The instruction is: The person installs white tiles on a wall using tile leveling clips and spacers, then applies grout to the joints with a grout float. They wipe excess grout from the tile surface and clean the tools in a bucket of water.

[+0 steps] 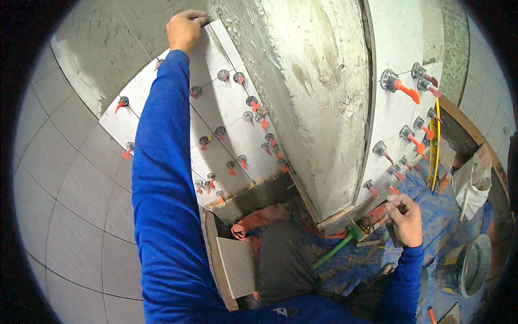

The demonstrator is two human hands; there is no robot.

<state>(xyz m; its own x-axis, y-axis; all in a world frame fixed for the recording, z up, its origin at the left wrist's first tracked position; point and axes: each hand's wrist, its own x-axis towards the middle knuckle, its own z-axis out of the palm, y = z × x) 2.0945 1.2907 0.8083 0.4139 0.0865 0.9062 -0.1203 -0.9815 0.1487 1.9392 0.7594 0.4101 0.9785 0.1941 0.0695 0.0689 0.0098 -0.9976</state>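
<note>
My left hand (184, 31) reaches up to the top edge of the white tiles (162, 86), fingers curled onto that edge near the bare cement. Levelling clips with red handles (253, 103) dot those tile seams. My right hand (404, 218) is low on the right, thumb and fingers pinched around something small that I cannot make out, below a second white tiled face (396, 38) with more red-handled clips (413, 140). A pale, rough cement-coated strip (313, 81) separates the two tiled faces.
Grey tiled wall (81, 205) lies left. Below are a ribbed tile (232, 264), a green-handled tool (337, 248), my dark-clothed leg (280, 264) and a blue tarp (437, 216). A bucket (464, 267), a pale bag (472, 183) and a yellow level (436, 156) stand right.
</note>
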